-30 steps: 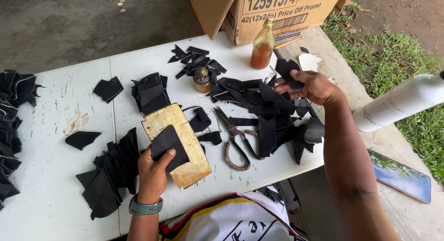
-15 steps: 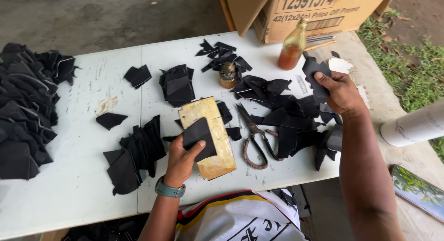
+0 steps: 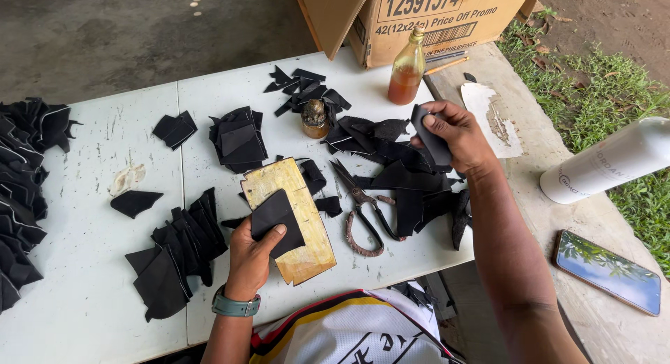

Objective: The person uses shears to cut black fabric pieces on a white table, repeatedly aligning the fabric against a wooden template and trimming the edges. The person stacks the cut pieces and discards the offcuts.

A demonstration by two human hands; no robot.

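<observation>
White table (image 3: 91, 280) carries black scraps (image 3: 185, 245), scissors (image 3: 363, 210), bottle (image 3: 406, 74).

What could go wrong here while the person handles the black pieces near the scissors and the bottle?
The scissors lie open between both hands, so a reaching hand might catch a blade. The right hand holds a black piece close to the bottle, which it could perhaps tip over. The left hand presses another piece on the yellow board, which reaches the table edge and may slip.
</observation>
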